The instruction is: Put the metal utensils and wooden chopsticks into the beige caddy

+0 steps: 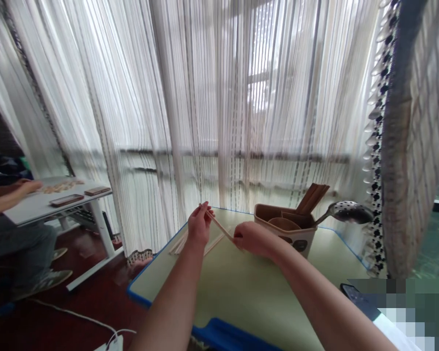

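Note:
My left hand point(199, 225) is closed on one end of a pale chopstick point(221, 226), its fingertips pinched together. The other end is in my right hand point(247, 238), whose fingers are also closed. The chopstick slants down from left to right above the pale green table point(237, 292); whether it is one or a pair pressed together I cannot tell. More pale chopsticks point(179, 244) lie on the tabletop left of and behind my left hand. Just beyond my right hand stands a brown-and-cream utensil holder point(269, 210) with several compartments.
Brown wooden utensils point(310, 199) and a metal skimmer point(351, 212) stick out of the holder. A phone point(351, 293) lies at the right edge. White curtains point(212, 97) hang behind. At left, a person's hand point(29, 186) rests by a white table point(29, 208) with small pieces and trays.

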### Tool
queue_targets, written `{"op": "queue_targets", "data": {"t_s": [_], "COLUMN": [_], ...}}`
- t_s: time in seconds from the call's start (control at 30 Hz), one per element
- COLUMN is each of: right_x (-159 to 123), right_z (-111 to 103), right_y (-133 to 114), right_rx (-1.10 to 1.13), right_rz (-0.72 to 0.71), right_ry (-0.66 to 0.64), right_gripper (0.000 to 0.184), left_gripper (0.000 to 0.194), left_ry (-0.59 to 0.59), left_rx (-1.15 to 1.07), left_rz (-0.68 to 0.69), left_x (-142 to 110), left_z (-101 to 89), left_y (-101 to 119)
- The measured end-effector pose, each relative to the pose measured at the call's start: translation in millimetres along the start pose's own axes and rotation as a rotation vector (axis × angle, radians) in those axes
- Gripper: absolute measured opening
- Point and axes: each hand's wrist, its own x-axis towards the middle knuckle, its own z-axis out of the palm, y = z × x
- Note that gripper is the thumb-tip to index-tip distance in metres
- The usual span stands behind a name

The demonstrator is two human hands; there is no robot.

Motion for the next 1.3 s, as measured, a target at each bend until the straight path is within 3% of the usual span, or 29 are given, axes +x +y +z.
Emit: {"op": "queue_targets", "data": {"t_s": [0.13,0.33,0.5,0.6,0.73,0.9,1.0,1.13,1.3], "right_x": [-18.5,-29.1,-32.5,-38.8,-50.5,-68.1,-76.5,-79.1,-74.5], "right_z": [-35.2,-59.2,-73.7,-89.5,-113.3,-133.6,-138.2,-138.0,-135.2], "right_y": [-3.4,16.2,27.0,27.9,37.1,62.0,72.0,74.4,71.9], "right_rx": [-0.222,-0.205,-0.180,-0.150,-0.098,-0.041,-0.003,0.017,0.044], "right_rz": [0.042,0.102,0.109,0.142,0.231,0.273,0.273,0.281,0.278], "right_ry": [-0.105,-0.132,-0.153,-0.170,-0.168,-0.041,0.007,0.001,-0.005], "right_gripper": [0.016,0.019,0.014,0.014,0.017,0.017,0.016,0.016,0.017], "left_gripper": [0.020,0.022,0.012,0.010,0.010,0.003,0.006,0.009,0.009], "left_ry": [-0.014,-0.225,-0.153,-0.166,-0.231,-0.182,-0.242,-0.244,-0.223], "left_rx": [-0.014,-0.069,-0.132,-0.128,-0.112,-0.218,-0.214,-0.157,0.007], "left_rz": [-0.066,-0.169,-0.113,-0.085,-0.001,-0.116,-0.132,-0.070,-0.092], "left_x": [-0.2,-11.1,-24.0,-31.5,-42.5,-63.1,-75.5,-77.5,-61.4], "left_z": [-0.2,7.4,28.4,56.0,107.9,174.2,199.4,207.8,195.6], "left_y": [1.5,0.9,-5.1,-1.9,5.2,-1.9,-8.5,-9.6,-0.7]}}
